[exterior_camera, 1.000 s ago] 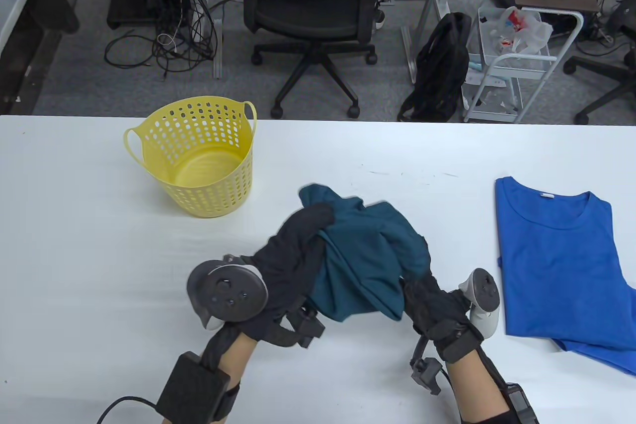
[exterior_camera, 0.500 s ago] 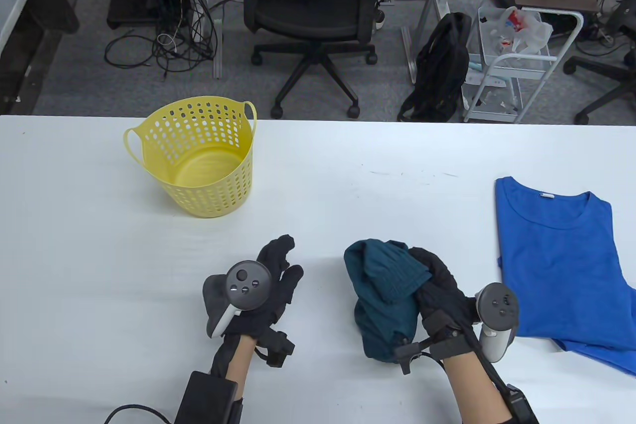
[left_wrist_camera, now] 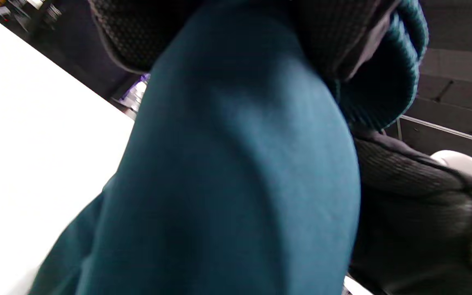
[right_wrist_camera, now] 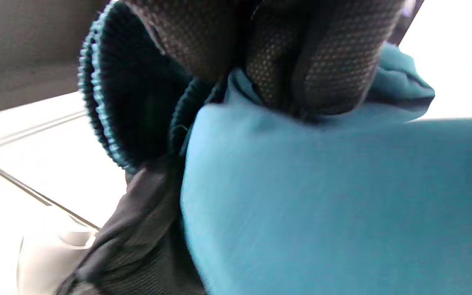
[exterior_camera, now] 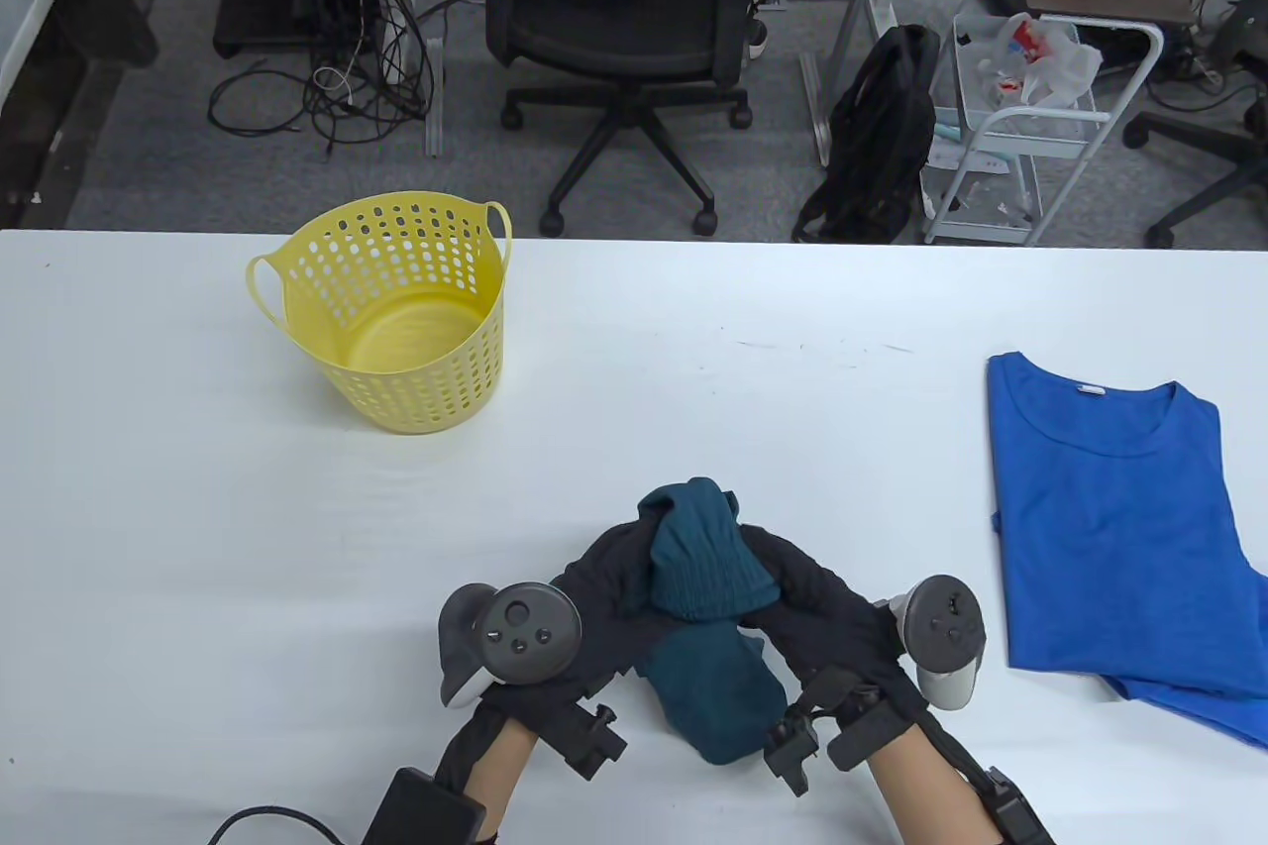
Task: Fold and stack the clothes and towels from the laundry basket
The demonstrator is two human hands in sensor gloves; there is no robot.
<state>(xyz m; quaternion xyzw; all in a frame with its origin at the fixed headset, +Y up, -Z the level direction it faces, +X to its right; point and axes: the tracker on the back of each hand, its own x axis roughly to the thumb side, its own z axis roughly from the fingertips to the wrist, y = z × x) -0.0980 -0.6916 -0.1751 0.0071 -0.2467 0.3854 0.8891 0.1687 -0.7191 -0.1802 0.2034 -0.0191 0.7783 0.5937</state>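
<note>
While the yellow laundry basket [exterior_camera: 396, 320] stands with nothing inside at the table's [exterior_camera: 149, 508] far left, both hands meet near the front edge. The left hand [exterior_camera: 594, 587] and right hand [exterior_camera: 822, 602] each grip the bunched teal garment [exterior_camera: 708, 627] between them. A blue T-shirt [exterior_camera: 1114, 528] lies flat at the right.

A dark teal garment [exterior_camera: 708, 602] with a ribbed knit edge is sitting bunched up at the near edge of the white table. The yellow perforated laundry basket [exterior_camera: 396, 315] is standing upright far left, and a blue T-shirt [exterior_camera: 1114, 518] is lying flat at the right.
</note>
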